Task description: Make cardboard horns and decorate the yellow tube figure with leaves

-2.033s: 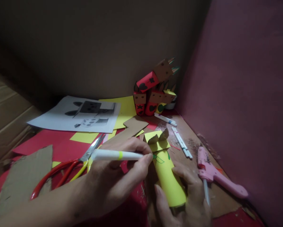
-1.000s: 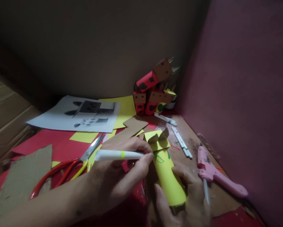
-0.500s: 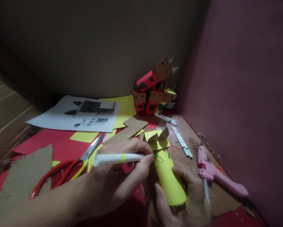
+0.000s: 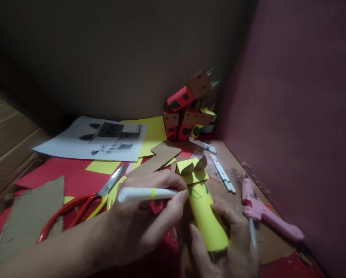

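Observation:
Between the fingertips of my left hand (image 4: 152,208) is a white marker (image 4: 145,194) with a yellow-green band. Its tip is hidden behind the fingers, close to the upper side of a yellow paper tube figure (image 4: 207,222). My right hand (image 4: 233,239) wraps the lower part of that figure, thumb on one side and fingers on the other. Green leaf-like outlines (image 4: 195,193) show near the top of the tube. The figure's head is a yellow folded piece (image 4: 194,179) with two brown cardboard ears.
Scissors (image 4: 103,193) with red and yellow handles lie left of my left hand. A pink glue gun (image 4: 262,212) rests at the right by the wall. Behind are white markers (image 4: 222,173), finished red figures (image 4: 184,127), a printed sheet (image 4: 103,141) and cardboard scraps (image 4: 34,216).
The marker's back end has shifted slightly to the right, with a small tilt in my left hand. My right hand and the yellow figure have barely moved.

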Demonstrator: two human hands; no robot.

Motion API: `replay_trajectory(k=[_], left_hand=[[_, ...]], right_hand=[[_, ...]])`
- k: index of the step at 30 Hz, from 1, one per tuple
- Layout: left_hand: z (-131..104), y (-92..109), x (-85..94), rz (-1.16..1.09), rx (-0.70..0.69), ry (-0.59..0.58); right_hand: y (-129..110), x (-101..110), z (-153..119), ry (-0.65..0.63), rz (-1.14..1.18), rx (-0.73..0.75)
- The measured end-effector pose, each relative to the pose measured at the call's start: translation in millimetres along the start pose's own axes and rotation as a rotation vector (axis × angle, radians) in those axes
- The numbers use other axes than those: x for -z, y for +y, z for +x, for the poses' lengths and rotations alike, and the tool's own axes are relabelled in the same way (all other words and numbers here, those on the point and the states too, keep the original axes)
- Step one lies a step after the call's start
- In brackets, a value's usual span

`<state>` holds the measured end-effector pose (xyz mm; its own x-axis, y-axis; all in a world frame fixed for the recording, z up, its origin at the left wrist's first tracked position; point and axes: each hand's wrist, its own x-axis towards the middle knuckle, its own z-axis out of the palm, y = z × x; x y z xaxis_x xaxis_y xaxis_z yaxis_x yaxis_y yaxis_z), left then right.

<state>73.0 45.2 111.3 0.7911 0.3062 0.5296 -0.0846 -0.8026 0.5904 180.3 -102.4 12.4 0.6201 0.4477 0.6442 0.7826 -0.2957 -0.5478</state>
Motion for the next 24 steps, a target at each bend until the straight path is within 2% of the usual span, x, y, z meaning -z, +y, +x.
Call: replay_trajectory(k=[6, 13, 20, 24], left_hand=[[3.7, -0.6, 1.5, 0.025, 0.004, 0.037], [2.2, 1.3, 1.5, 0.021, -0.046, 0.014], [1.3, 1.0, 0.6, 0.053, -0.068, 0.092], [-2.2, -1.1, -0.3, 0.029, -0.052, 0.049]], right_hand=[[0.3, 0.4, 0.2, -0.017, 0.002, 0.002], [1.3, 1.0, -2.1, -0.024, -0.019, -0.023], [2.3, 0.4, -2.6, -0.024, -0.022, -0.027], [2.0, 0.4, -1.9, -0.019, -0.021, -0.026]])
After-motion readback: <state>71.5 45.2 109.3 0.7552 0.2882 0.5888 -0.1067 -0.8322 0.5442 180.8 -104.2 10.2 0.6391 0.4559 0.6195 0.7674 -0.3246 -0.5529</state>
